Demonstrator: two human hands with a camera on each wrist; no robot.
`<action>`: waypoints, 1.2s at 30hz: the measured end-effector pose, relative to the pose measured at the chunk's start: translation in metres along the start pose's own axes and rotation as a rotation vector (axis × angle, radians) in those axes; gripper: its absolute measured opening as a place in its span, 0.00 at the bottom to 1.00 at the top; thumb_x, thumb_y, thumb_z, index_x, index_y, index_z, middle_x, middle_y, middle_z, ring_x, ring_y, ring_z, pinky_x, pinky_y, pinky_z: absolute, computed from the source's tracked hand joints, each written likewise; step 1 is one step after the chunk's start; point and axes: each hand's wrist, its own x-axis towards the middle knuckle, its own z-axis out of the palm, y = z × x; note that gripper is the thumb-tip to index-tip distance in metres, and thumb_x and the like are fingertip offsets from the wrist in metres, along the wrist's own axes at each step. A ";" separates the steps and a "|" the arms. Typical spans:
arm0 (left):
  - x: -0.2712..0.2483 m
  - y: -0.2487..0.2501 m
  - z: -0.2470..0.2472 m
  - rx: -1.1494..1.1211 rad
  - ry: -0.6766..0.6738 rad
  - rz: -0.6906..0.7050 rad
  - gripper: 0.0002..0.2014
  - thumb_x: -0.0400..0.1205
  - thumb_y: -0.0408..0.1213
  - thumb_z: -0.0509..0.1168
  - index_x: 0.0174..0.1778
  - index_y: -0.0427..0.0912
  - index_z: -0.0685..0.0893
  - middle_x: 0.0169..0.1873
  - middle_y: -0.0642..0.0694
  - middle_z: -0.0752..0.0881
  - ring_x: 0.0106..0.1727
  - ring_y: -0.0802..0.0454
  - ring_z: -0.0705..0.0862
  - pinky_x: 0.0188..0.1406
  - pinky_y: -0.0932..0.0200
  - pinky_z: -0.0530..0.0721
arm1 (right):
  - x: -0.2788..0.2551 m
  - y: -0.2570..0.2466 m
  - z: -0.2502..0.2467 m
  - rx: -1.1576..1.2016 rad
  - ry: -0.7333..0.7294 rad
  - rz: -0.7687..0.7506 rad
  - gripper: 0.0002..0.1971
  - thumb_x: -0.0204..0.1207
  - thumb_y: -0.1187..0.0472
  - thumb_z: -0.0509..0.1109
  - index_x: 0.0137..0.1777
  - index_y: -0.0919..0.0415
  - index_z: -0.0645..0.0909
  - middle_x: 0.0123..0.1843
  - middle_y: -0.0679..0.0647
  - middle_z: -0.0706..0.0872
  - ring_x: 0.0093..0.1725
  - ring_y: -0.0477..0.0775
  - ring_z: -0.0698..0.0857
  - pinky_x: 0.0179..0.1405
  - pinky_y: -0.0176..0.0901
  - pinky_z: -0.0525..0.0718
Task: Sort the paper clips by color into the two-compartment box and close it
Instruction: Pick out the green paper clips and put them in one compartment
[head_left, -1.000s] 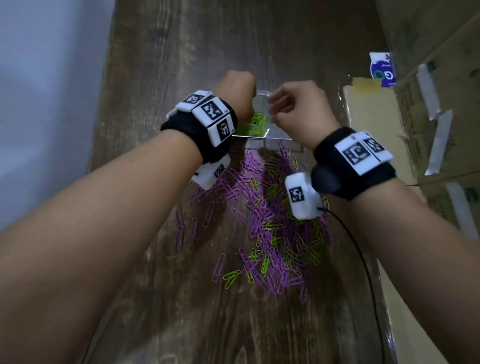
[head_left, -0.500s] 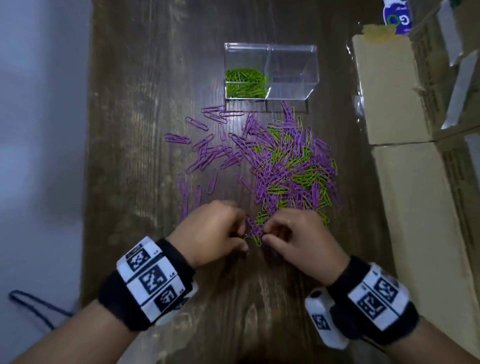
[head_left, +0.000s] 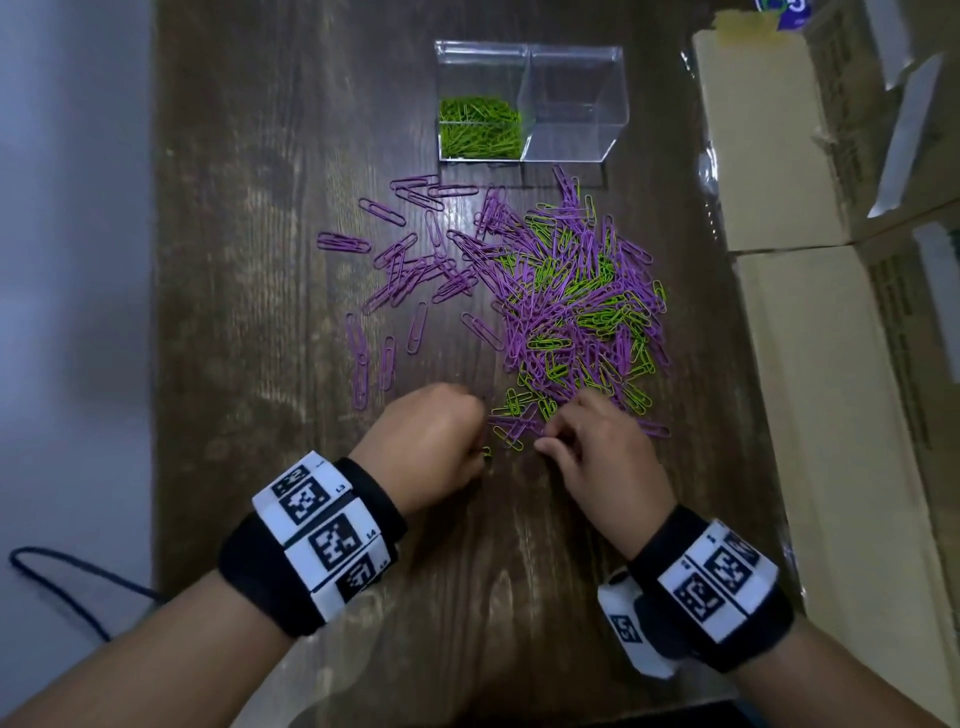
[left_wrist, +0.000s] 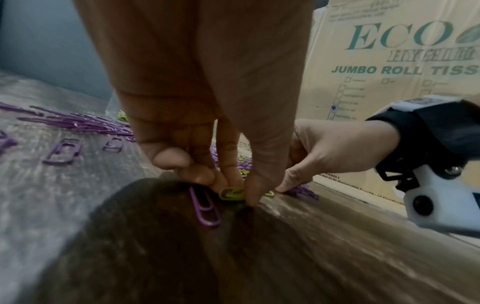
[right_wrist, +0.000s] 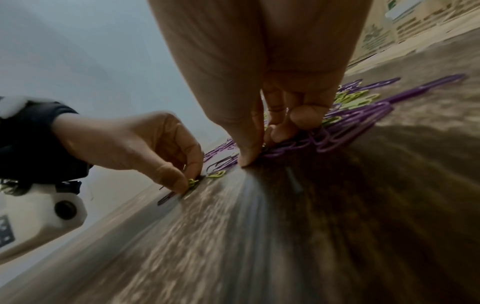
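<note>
A clear two-compartment box (head_left: 571, 104) stands open at the far end of the wooden table. Its left compartment holds green paper clips (head_left: 478, 132); the right one shows none. A mixed pile of purple and green clips (head_left: 571, 301) lies in the middle, with loose purple clips (head_left: 415, 260) spread to its left. At the pile's near edge my left hand (head_left: 480, 452) pinches a green clip (left_wrist: 231, 194) against the table, a purple clip (left_wrist: 205, 207) lying beside it. My right hand (head_left: 545, 436) has thumb and curled fingers closed on purple clips (right_wrist: 283, 147).
Cardboard boxes (head_left: 769, 156) line the table's right side, printed faces close behind the hands (left_wrist: 389, 61). A black cable (head_left: 52, 571) loops on the floor at lower left. The table's left edge (head_left: 156, 364) runs along a pale wall. Bare wood lies in front of the hands.
A second ago both hands were up at the box; they came back to the pile's near edge. Since half a second ago they have barely shifted, fingers working at the clips.
</note>
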 end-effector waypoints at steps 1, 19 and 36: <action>0.000 0.001 0.000 0.016 -0.001 0.014 0.09 0.75 0.46 0.64 0.40 0.44 0.81 0.43 0.45 0.81 0.48 0.43 0.82 0.39 0.54 0.75 | 0.001 0.002 -0.002 -0.010 -0.005 0.002 0.07 0.70 0.62 0.77 0.36 0.59 0.80 0.40 0.50 0.76 0.38 0.54 0.79 0.38 0.42 0.70; 0.032 -0.026 -0.017 -0.958 0.037 -0.102 0.11 0.86 0.26 0.52 0.51 0.42 0.78 0.32 0.51 0.78 0.27 0.67 0.75 0.30 0.74 0.74 | -0.003 0.003 -0.002 0.002 0.074 -0.012 0.04 0.73 0.60 0.73 0.45 0.53 0.82 0.43 0.48 0.81 0.41 0.54 0.82 0.39 0.53 0.83; 0.035 0.000 0.010 -0.172 0.176 0.110 0.14 0.73 0.42 0.72 0.50 0.42 0.80 0.47 0.45 0.80 0.51 0.43 0.81 0.47 0.51 0.79 | 0.042 0.000 -0.044 -0.091 0.019 0.040 0.09 0.71 0.56 0.74 0.50 0.47 0.85 0.45 0.47 0.75 0.47 0.51 0.80 0.43 0.45 0.78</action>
